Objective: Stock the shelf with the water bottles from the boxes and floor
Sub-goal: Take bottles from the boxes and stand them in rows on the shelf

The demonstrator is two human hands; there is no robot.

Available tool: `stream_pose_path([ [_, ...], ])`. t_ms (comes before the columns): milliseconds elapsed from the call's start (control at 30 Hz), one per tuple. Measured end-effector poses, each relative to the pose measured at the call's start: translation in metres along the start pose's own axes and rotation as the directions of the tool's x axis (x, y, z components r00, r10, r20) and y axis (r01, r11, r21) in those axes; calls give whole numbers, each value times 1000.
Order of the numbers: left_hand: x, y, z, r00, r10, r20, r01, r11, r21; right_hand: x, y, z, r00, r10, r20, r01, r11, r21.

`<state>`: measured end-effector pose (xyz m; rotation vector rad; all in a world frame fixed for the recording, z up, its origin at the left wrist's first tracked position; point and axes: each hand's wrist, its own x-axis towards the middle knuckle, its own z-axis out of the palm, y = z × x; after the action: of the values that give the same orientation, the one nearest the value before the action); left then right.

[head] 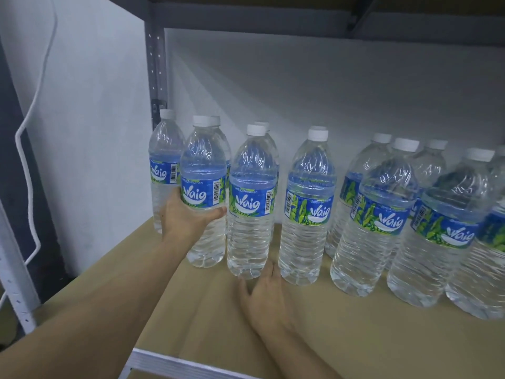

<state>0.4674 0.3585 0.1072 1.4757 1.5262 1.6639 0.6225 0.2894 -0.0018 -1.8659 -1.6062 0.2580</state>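
Observation:
Several clear water bottles with blue labels and white caps stand upright on the wooden shelf board [207,318]. My left hand [185,217] grips the second bottle from the left [203,170] around its middle, just under the label. My right hand [262,294] is at the base of the neighbouring front bottle [251,203], fingers against its bottom edge; whether they curl round it cannot be told. Another front bottle [307,209] stands to the right, with a denser group of bottles [382,220] further right.
A grey metal upright [157,72] and a white wall [90,132] bound the shelf on the left. A white cable [30,119] hangs down that wall. The upper shelf beam [273,20] runs overhead. Bare board lies in front of the bottles.

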Motion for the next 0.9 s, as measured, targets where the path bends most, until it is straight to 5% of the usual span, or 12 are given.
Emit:
stream_pose_path([
  [900,15,-34,2,968,64,244,-89,992,92,5,1,5,998,-8,-59,9,1000,18],
])
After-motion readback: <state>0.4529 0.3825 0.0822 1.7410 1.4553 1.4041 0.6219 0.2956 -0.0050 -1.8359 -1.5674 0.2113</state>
